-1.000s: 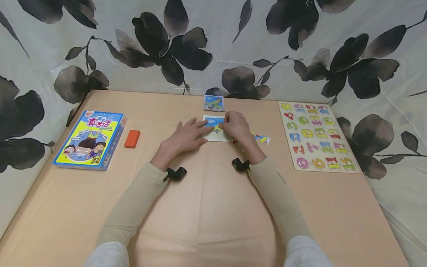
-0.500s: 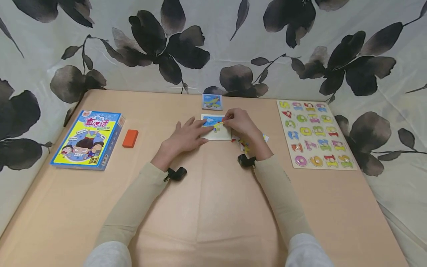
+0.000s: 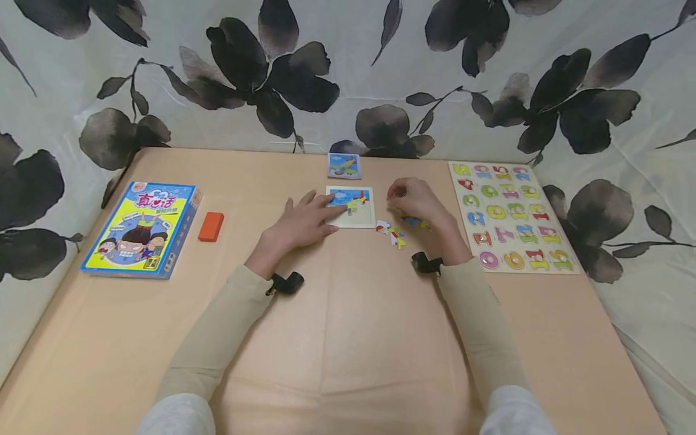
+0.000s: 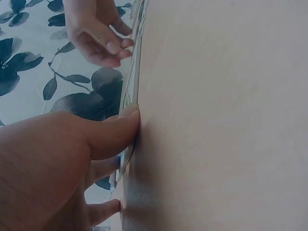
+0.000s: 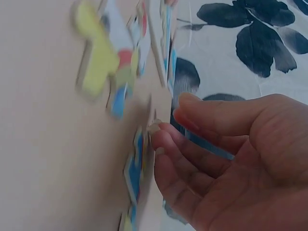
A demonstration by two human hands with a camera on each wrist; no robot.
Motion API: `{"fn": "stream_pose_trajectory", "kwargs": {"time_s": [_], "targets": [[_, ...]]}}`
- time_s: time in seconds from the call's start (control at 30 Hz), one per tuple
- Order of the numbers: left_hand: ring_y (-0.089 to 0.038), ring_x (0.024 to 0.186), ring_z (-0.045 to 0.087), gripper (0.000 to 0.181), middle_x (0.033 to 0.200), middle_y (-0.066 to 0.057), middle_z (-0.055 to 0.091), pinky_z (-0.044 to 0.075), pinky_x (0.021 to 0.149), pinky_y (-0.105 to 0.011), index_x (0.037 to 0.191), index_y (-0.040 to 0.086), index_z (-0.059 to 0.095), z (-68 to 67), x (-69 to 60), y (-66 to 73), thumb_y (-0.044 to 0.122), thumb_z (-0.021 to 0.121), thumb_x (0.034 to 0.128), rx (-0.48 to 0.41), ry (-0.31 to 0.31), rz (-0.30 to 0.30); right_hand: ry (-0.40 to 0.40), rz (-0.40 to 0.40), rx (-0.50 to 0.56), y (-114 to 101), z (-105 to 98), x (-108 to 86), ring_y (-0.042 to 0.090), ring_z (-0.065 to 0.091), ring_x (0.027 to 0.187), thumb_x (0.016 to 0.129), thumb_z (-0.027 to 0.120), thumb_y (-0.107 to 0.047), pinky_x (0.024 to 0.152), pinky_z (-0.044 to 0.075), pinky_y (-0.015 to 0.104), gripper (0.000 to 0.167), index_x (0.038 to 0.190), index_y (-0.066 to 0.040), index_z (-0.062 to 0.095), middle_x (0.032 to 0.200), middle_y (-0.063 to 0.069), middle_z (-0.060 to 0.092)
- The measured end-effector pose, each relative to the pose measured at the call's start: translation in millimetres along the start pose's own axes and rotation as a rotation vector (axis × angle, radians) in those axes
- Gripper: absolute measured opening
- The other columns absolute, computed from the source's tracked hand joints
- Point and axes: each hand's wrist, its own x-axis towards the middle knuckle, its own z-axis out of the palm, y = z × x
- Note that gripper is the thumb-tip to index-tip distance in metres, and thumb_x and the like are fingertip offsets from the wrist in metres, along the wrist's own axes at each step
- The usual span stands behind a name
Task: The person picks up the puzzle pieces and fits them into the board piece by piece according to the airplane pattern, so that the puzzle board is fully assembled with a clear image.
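My left hand [image 3: 301, 223] rests on the left side of a small white-framed puzzle board [image 3: 367, 221], its fingers spread and straight. The board holds a partly filled picture of blue sky and a yellow and red shape. My right hand [image 3: 420, 200] hovers to the right of the board, its fingers loosely bent, and nothing shows in its grasp. In the right wrist view a gap shows between thumb and fingers, beside blue puzzle pieces [image 5: 135, 166]. More loose pieces [image 3: 393, 232], white, red and yellow, lie between the board and this hand.
Behind the board is a small picture card [image 3: 344, 166] with an airplane. On the left are a blue and yellow box [image 3: 142, 229] and an orange block [image 3: 211, 227]. A board of colourful figures [image 3: 513, 217] lies at the right. Floral cloth [image 3: 375, 72] hangs beyond the table.
My right hand has left the puzzle board and moved right toward the loose pieces. A red and yellow piece now shows at the board's upper right. My left hand has stayed in place.
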Motion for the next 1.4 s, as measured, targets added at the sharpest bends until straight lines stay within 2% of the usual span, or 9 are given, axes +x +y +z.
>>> {"fn": "stream_pose_trajectory", "kwargs": {"time_s": [0.17, 0.33, 0.4, 0.6, 0.73, 0.9, 1.17, 1.27, 1.4], "targets": [[-0.038, 0.155, 0.009, 0.056, 0.168, 0.000, 0.019, 0.010, 0.115, -0.076, 0.154, 0.040, 0.034, -0.3, 0.1, 0.6, 0.048, 0.050, 0.1010, 0.001, 0.004, 0.005, -0.060, 0.035, -0.045, 10, -12, -8.7, 0.027, 0.052, 0.090, 0.089, 0.070, -0.011, 0.078, 0.044, 0.033, 0.020, 0.107, -0.002, 0.068, 0.100, 0.014, 0.061], [-0.040, 0.155, 0.009, 0.056, 0.167, -0.001, 0.020, 0.009, 0.114, -0.077, 0.154, 0.039, 0.034, -0.3, -0.3, 0.5, 0.047, 0.051, 0.1009, -0.006, 0.009, 0.012, -0.189, 0.115, -0.168, 11, -20, -18.5, 0.027, 0.052, 0.090, 0.084, 0.076, -0.010, 0.071, 0.044, 0.030, 0.030, 0.111, -0.004, 0.064, 0.103, 0.015, 0.059], [-0.040, 0.155, 0.009, 0.057, 0.167, -0.001, 0.020, 0.008, 0.114, -0.077, 0.154, 0.039, 0.034, -0.9, -1.1, 0.0, 0.046, 0.051, 0.1009, -0.007, 0.012, 0.013, -0.207, 0.145, -0.209, 9, -20, -21.4, 0.028, 0.052, 0.091, 0.084, 0.075, -0.010, 0.068, 0.044, 0.030, 0.031, 0.111, -0.005, 0.062, 0.106, 0.014, 0.058], [-0.039, 0.155, 0.010, 0.055, 0.167, 0.000, 0.021, 0.009, 0.114, -0.076, 0.154, 0.040, 0.034, -2.0, -3.9, -0.9, 0.046, 0.051, 0.1011, -0.018, 0.026, 0.017, -0.166, 0.163, -0.285, 2, -14, -24.9, 0.028, 0.052, 0.093, 0.084, 0.070, -0.007, 0.066, 0.044, 0.031, 0.025, 0.107, -0.004, 0.060, 0.107, 0.014, 0.059], [-0.039, 0.155, 0.009, 0.055, 0.167, -0.001, 0.021, 0.008, 0.114, -0.076, 0.154, 0.039, 0.034, -1.4, -4.6, -1.4, 0.046, 0.050, 0.1016, -0.029, 0.025, 0.018, -0.159, 0.172, -0.241, 3, -14, -24.4, 0.026, 0.053, 0.085, 0.085, 0.070, -0.006, 0.063, 0.045, 0.029, 0.021, 0.104, -0.004, 0.062, 0.105, 0.013, 0.059], [-0.039, 0.155, 0.009, 0.055, 0.167, -0.002, 0.021, 0.007, 0.114, -0.076, 0.154, 0.038, 0.035, -1.0, -5.1, -1.3, 0.044, 0.051, 0.1016, -0.031, 0.022, 0.020, -0.155, 0.122, -0.204, 4, -12, -22.3, 0.024, 0.054, 0.074, 0.088, 0.064, -0.005, 0.058, 0.044, 0.027, 0.017, 0.105, -0.004, 0.065, 0.104, 0.015, 0.059], [-0.039, 0.155, 0.009, 0.055, 0.167, -0.002, 0.021, 0.007, 0.114, -0.077, 0.154, 0.038, 0.035, -2.1, -5.3, -0.8, 0.045, 0.051, 0.1012, -0.038, 0.027, 0.027, -0.086, 0.013, -0.209, 3, -8, -16.7, 0.025, 0.050, 0.081, 0.092, 0.060, -0.004, 0.067, 0.039, 0.031, 0.010, 0.090, -0.002, 0.069, 0.091, 0.011, 0.058], [-0.039, 0.155, 0.008, 0.055, 0.167, -0.002, 0.021, 0.006, 0.114, -0.076, 0.154, 0.038, 0.035, -2.6, -5.5, -0.4, 0.045, 0.051, 0.1012, -0.042, 0.024, 0.027, -0.064, 0.000, -0.188, 2, -6, -15.1, 0.026, 0.050, 0.084, 0.093, 0.060, -0.005, 0.070, 0.040, 0.032, 0.011, 0.091, -0.002, 0.070, 0.091, 0.011, 0.060], [-0.039, 0.155, 0.008, 0.056, 0.167, -0.002, 0.021, 0.006, 0.114, -0.076, 0.154, 0.038, 0.035, -2.4, -5.0, 0.6, 0.044, 0.051, 0.1011, -0.051, 0.020, 0.027, -0.054, -0.008, -0.119, -1, -4, -14.3, 0.026, 0.051, 0.088, 0.096, 0.057, -0.005, 0.073, 0.043, 0.033, 0.017, 0.104, -0.003, 0.072, 0.100, 0.013, 0.063]]}}
